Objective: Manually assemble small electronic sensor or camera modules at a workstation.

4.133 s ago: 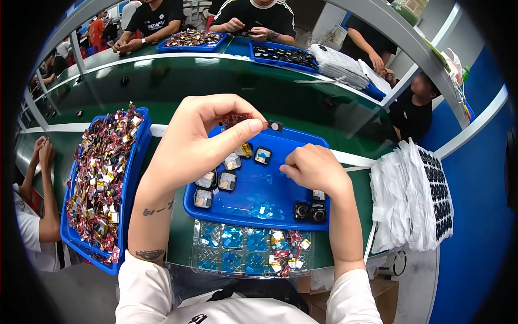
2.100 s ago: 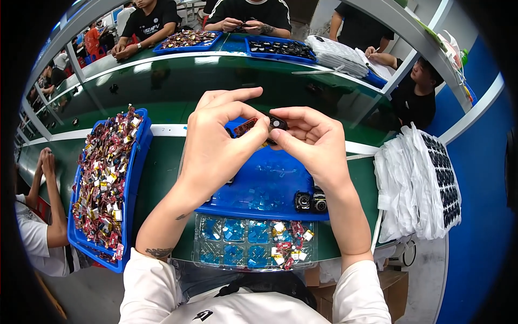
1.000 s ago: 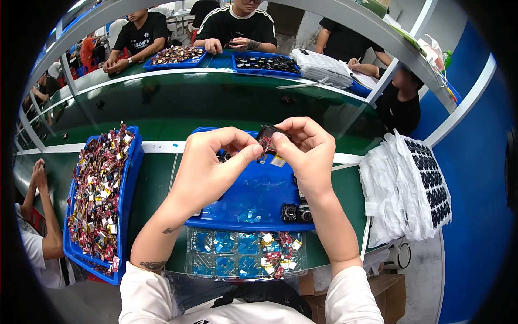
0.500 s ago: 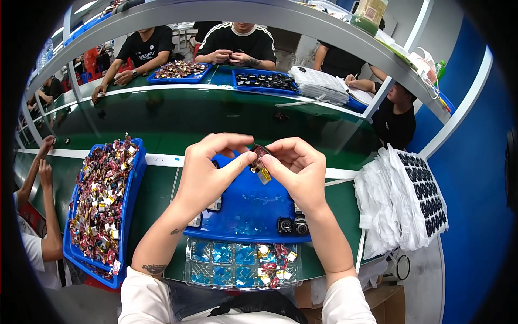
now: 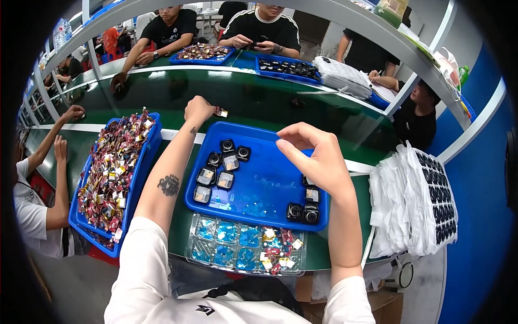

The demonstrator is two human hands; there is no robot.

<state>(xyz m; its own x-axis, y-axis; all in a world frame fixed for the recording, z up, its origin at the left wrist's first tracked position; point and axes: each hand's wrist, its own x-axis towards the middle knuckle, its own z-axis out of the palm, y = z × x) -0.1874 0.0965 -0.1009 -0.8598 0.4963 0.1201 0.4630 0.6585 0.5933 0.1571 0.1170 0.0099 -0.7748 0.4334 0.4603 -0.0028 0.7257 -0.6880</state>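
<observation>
My left hand [image 5: 199, 109] is stretched over the far green belt, fingers curled. At its fingertips is a small black case with a circuit board [image 5: 220, 112], a pale and yellow piece showing on it; the finger contact is partly hidden. My right hand [image 5: 315, 154] hovers above the right side of a blue tray [image 5: 253, 135], thumb and fingers apart, nothing in it. Inside the tray, black square watch-like cases [image 5: 227, 163] stand in a group at the left. A few more cases [image 5: 310, 214] sit at the right, partly behind my right forearm.
At the left a blue bin [image 5: 155, 141] is heaped with red circuit boards with wires. A clear compartment tray [image 5: 192, 251] holds blue film pieces and boards. White stacked packing trays [image 5: 396, 200] stand at the right. Co-workers sit across the green belt [image 5: 259, 97], below a grey shelf frame.
My hands have parted. My left hand has carried the small case forward and left onto the belt area, while my right hand has let go and opened over the tray. The view has shifted slightly.
</observation>
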